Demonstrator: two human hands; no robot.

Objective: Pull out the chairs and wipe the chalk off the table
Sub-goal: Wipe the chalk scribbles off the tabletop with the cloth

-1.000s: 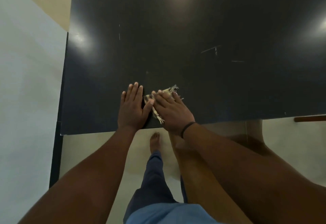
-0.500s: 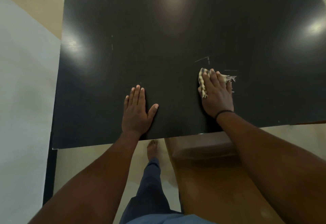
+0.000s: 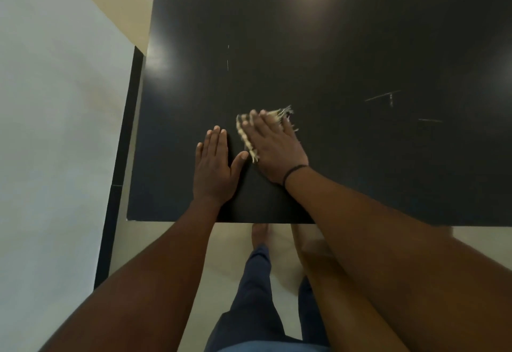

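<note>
While chalk marks (image 3: 383, 98) remain at right, the cloth (image 3: 250, 141) has swept back left beside the left hand (image 3: 214, 168). Right hand (image 3: 273, 146) presses it, fingers straight, together; left flat on table (image 3: 332, 33).

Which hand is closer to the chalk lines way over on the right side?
Right. The right hand presses the cloth left of those chalk lines; the left hand lies flat farther left.
</note>
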